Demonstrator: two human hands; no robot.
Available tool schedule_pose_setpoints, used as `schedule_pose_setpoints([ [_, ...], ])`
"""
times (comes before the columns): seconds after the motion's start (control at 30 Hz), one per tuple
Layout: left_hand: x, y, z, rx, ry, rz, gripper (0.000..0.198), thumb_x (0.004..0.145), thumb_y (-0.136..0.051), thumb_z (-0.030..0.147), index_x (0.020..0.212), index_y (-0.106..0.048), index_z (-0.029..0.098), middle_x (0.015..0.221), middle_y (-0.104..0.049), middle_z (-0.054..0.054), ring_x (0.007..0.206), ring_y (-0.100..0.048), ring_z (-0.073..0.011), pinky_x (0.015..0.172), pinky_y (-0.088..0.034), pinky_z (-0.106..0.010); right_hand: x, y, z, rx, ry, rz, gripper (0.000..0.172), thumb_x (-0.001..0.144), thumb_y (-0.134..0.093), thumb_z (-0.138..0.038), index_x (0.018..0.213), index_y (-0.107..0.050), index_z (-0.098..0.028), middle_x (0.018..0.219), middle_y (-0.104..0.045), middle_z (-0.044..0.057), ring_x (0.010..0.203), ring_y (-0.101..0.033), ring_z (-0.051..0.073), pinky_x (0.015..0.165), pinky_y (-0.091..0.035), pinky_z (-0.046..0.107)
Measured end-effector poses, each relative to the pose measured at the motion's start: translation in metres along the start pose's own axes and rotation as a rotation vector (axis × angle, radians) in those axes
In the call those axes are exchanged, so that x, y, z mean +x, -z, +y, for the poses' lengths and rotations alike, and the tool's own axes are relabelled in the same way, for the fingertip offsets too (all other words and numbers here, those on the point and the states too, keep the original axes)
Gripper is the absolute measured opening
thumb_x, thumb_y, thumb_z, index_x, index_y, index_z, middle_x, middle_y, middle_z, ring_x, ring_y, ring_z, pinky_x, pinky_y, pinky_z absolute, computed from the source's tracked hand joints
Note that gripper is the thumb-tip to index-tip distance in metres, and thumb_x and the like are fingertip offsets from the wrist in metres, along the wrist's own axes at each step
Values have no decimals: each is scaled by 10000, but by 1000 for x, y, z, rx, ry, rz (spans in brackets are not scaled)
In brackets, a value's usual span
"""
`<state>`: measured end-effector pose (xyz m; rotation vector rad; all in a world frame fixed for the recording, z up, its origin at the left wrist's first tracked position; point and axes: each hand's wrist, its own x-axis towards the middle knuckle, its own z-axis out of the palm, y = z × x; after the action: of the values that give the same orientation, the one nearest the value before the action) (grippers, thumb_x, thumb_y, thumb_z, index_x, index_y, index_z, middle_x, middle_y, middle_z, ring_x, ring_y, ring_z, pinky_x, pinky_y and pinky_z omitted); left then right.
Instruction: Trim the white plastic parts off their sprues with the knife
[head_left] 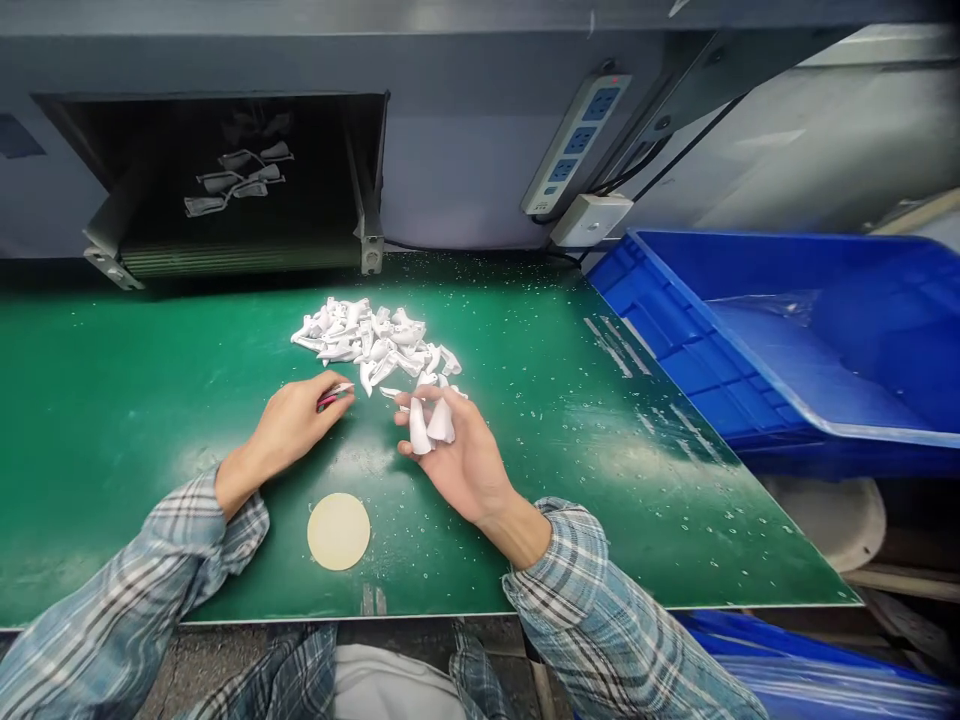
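Note:
My right hand (pixel 465 455) is turned palm up over the green table, its fingers curled round a few white plastic pieces (pixel 430 425). Two of them stick out clearly toward me, flared and hollow-looking. To the left, my left hand (pixel 300 412) is closed on a small pink tool (pixel 328 400) with a pale tip; most of it is hidden in the fingers, so its exact kind is unclear. Just beyond both hands lies a heap of similar white plastic pieces (pixel 367 330). The two hands are apart.
A conveyor belt (pixel 240 258) carries more white pieces out of a machine opening at the back left. Near the front edge of the green table (pixel 187 400) lies a round cream disc (pixel 338 531). At right stand a blue bin (pixel 675 340) and, higher up, a power strip (pixel 576 143).

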<state>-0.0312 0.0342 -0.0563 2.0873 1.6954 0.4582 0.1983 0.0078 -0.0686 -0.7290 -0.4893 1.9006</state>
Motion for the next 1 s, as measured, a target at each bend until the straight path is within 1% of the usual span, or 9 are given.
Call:
schedule_pose_setpoints([
  [0.17, 49, -24, 7, 160, 6, 42, 263, 980, -581, 392, 1191, -643, 249, 1150, -747, -103, 986, -702, -301, 751, -435, -318, 5, 2, 1, -23, 20, 67, 450, 831, -818, -515, 655, -575, -179, 1069, -676, 36, 831, -613, 131, 635, -521, 233],
  [0.3, 55, -25, 4, 142, 6, 43, 157, 937, -618, 336, 1054, -652, 237, 1031, -743, -86, 872, -688, -269, 706, -421, -303, 8, 2, 0, -66, 7, 63, 330, 783, -868, -479, 920, -724, -216, 844, -578, -26, 643, -504, 84, 556, -443, 214],
  [0.37, 47, -18, 1, 109, 4, 54, 108, 916, -618, 307, 982, -648, 227, 890, -714, -50, 768, -650, -231, 678, -411, -293, 8, 3, 2, -134, -11, 28, 408, 779, -875, -446, 1098, -739, -230, 777, -525, -45, 616, -468, 80, 548, -412, 209],
  [0.47, 23, -6, 5, 22, -24, 77, 157, 957, -563, 340, 1012, -647, 219, 756, -642, 2, 679, -582, -173, 657, -428, -265, 7, 4, 7, -323, 17, 8, 439, 791, -859, -436, 1140, -743, -196, 801, -569, -20, 643, -473, 89, 549, -380, 212],
  [0.57, -8, -2, 17, -239, -92, 145, 246, 986, -561, 414, 1030, -671, 198, 765, -638, 1, 649, -535, -139, 617, -432, -241, 5, 3, 13, -552, 69, -92, 470, 799, -842, -418, 1203, -736, -201, 949, -676, 24, 687, -518, 106, 600, -416, 239],
  [0.67, -34, -6, 32, -487, -162, 204, 162, 935, -658, 348, 921, -684, 188, 728, -626, 13, 599, -484, -110, 572, -404, -227, 0, -2, 18, -669, 127, -203, 424, 789, -840, -384, 1162, -751, -203, 1002, -718, 33, 812, -602, 156, 744, -488, 286],
  [0.77, -49, -15, 41, -515, -159, 272, 73, 934, -637, 265, 911, -642, 197, 681, -583, 43, 552, -452, -89, 531, -377, -208, -5, -7, 22, -742, 218, -188, 323, 810, -820, -375, 1080, -755, -209, 1021, -723, 40, 899, -630, 190, 820, -499, 313],
  [0.9, -57, -20, 39, -532, -163, 286, 45, 954, -608, 227, 944, -570, 206, 731, -585, 46, 559, -479, -78, 532, -396, -192, -9, -6, 21, -900, 347, -157, 242, 883, -756, -402, 1019, -731, -204, 935, -682, 27, 814, -586, 176, 742, -465, 289],
  [1.0, -58, -16, 31, -470, -230, 247, 181, 978, -628, 236, 1155, -595, 219, 744, -567, 55, 565, -457, -81, 545, -405, -191, -11, -5, 17, -1036, 332, -191, 237, 974, -620, -380, 1100, -702, -197, 849, -649, 11, 712, -531, 155, 669, -430, 279],
])
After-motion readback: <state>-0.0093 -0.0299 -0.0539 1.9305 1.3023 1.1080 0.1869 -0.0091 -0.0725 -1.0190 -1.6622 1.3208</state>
